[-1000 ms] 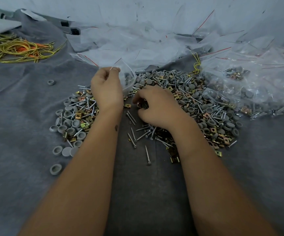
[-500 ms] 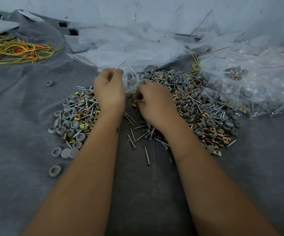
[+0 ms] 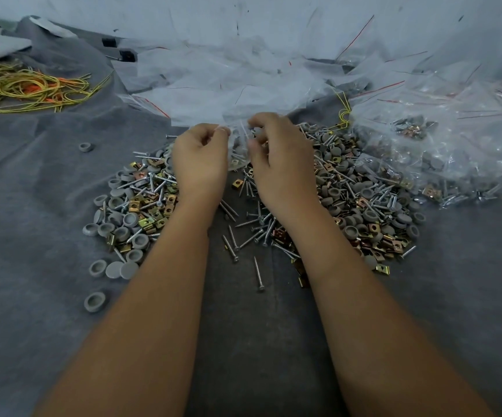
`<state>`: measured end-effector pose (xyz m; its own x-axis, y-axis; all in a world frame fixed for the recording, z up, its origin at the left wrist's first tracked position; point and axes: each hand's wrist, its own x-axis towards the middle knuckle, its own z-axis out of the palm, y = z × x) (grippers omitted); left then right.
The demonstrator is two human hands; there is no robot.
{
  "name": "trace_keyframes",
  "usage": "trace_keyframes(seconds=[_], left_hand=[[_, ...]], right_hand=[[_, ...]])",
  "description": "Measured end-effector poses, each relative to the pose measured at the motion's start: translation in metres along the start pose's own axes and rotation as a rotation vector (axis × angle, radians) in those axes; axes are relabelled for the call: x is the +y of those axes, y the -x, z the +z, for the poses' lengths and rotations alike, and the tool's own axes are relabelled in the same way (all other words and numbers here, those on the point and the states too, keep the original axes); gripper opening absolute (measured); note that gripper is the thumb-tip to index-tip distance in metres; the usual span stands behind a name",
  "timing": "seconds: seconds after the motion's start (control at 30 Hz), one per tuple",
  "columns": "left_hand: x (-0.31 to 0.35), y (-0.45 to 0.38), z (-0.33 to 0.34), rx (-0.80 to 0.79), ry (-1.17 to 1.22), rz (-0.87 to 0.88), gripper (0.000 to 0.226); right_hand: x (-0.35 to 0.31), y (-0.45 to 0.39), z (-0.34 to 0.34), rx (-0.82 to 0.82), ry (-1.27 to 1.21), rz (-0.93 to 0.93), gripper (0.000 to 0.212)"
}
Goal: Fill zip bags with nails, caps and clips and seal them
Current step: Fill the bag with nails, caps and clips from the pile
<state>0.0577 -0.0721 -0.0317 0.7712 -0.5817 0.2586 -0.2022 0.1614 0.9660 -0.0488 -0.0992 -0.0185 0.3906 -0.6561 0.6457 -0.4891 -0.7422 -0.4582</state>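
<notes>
Hands at a clear zip bag [image 3: 237, 149], left hand [image 3: 201, 164] pinching its rim, right hand [image 3: 276, 164] pinching the other side, no readable writing.

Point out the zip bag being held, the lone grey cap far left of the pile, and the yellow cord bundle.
zip bag [image 3: 238, 152], head view, clear lower part between the hands.
grey cap [image 3: 85, 146], head view, its hollow middle.
yellow cord bundle [image 3: 30, 90], head view, middle of the tangle.

Grey cloth [image 3: 33, 206] carries nails [image 3: 257, 273], caps [image 3: 94, 301], clips [image 3: 382, 268], bags [image 3: 442, 152]
</notes>
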Motion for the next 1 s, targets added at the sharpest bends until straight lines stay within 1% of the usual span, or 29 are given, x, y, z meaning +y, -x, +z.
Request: trace_keyframes(seconds=[0.07, 0.1, 0.13, 0.17, 0.23, 0.27, 0.3, 0.33, 0.53, 0.6, 0.67, 0.73, 0.8, 0.9, 0.97, 1.0], left_hand=[[-0.001, -0.003, -0.002, 0.05, 0.027, -0.03, 0.018], [-0.002, -0.004, -0.002, 0.073, 0.042, -0.043, 0.02], [-0.002, -0.005, -0.003, 0.088, 0.054, -0.051, 0.02], [-0.003, -0.005, -0.003, 0.096, 0.061, -0.053, 0.02], [-0.003, -0.006, -0.002, 0.097, 0.066, -0.049, 0.019], [-0.003, -0.006, -0.001, 0.096, 0.07, -0.048, 0.018], [-0.003, -0.007, -0.001, 0.096, 0.074, -0.048, 0.018], [-0.003, -0.007, -0.001, 0.095, 0.077, -0.05, 0.018], [-0.004, -0.006, -0.001, 0.072, 0.091, -0.062, 0.022], [-0.003, -0.007, -0.002, 0.074, 0.096, -0.07, 0.022], [-0.003, -0.007, -0.002, 0.076, 0.101, -0.071, 0.022], [-0.002, -0.006, -0.002, 0.08, 0.108, -0.071, 0.022], [-0.002, -0.005, -0.002, 0.076, 0.101, -0.073, 0.022], [-0.001, -0.003, -0.001, 0.039, 0.064, -0.055, 0.02], [0.0, -0.001, 0.0, 0.018, 0.044, -0.033, 0.018], [0.001, 0.0, 0.0, 0.011, 0.044, -0.024, 0.018]], right_hand=[[-0.002, 0.001, -0.001, 0.06, -0.087, 0.069, 0.019], [-0.003, 0.001, -0.001, 0.043, -0.081, 0.092, 0.018], [-0.003, 0.0, -0.001, -0.015, -0.039, 0.096, 0.018], [-0.002, 0.0, 0.0, -0.108, 0.048, 0.078, 0.019], [0.0, 0.002, 0.003, -0.33, 0.286, 0.006, 0.025], [0.0, 0.003, 0.004, -0.415, 0.376, -0.018, 0.027], [0.0, 0.004, 0.005, -0.464, 0.425, -0.029, 0.028], [0.0, 0.004, 0.006, -0.478, 0.438, -0.03, 0.027], [0.001, 0.002, 0.006, -0.405, 0.353, 0.041, 0.011], [0.002, 0.002, 0.006, -0.365, 0.334, 0.021, 0.008], [0.005, 0.001, 0.004, -0.272, 0.272, 0.026, 0.005], [0.008, -0.002, -0.001, -0.156, 0.046, 0.122, 0.007], [0.008, -0.005, -0.007, 0.009, -0.174, 0.192, 0.011], [0.003, -0.005, -0.014, 0.216, -0.269, 0.135, 0.012], [0.001, -0.004, -0.014, 0.24, -0.298, 0.071, 0.013], [0.001, -0.004, -0.014, 0.202, -0.289, 0.044, 0.015]])
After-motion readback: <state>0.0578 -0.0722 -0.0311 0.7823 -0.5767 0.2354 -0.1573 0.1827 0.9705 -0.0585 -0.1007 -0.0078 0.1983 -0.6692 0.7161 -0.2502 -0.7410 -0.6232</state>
